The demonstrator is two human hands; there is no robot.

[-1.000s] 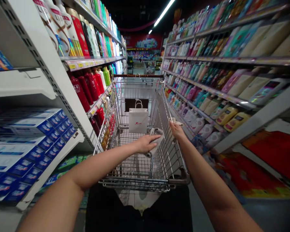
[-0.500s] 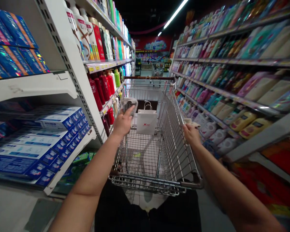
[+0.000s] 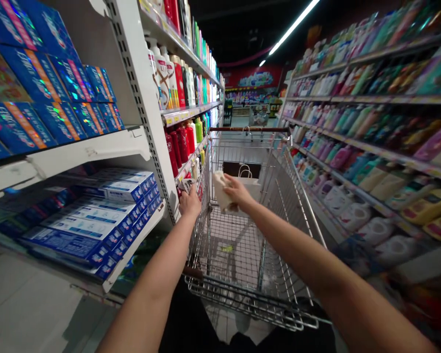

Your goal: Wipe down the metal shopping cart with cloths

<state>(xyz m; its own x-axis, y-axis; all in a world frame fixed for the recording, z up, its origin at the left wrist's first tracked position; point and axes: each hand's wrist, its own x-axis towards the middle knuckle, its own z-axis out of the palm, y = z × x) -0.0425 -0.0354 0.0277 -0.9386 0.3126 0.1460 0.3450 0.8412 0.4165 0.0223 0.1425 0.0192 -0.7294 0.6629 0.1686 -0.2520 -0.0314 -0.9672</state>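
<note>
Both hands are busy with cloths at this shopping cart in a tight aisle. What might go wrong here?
The cart stands close to the left shelf; a nudge might knock the red bottles beside its rim. The left hand, clutching a grey cloth at that rim, could get pinched between wire and shelf. The pale cloth in the right hand might snag on the mesh or tip the white paper bag.

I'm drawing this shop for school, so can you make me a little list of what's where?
Place: shop aisle, shelves on both sides
Left hand: grips crumpled grey cloth at the silver wire shopping cart's left wall
Right hand: grips crumpled cream cloth above the cart's basket
In cart: white paper bag with handles
Left shelves: blue cardboard boxes, red plastic bottles
</note>
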